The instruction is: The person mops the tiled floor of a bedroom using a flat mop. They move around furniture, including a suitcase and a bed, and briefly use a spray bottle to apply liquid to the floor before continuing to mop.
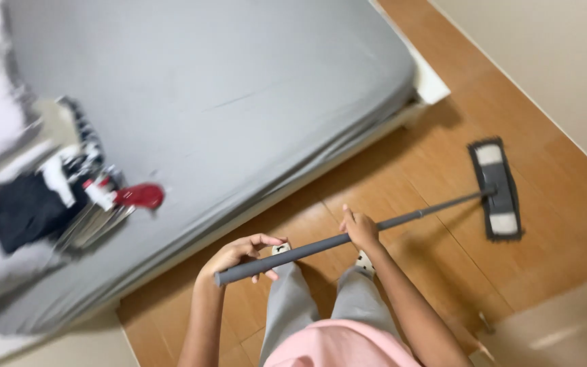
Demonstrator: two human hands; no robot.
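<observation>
Low in the frame, the left hand curls loosely around the near end of the grey mop handle, the right hand grips mid-shaft, and the pole runs up-right to the flat mop head on the wooden floor beside the grey mattress.

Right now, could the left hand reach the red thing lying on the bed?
Probably yes. The left hand holds the end of the mop handle close to the bed edge, and nothing stands between it and the red thing. It would have to let go first.

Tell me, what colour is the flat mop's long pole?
Grey; the long metal mop pole shows best in the head view.
</observation>
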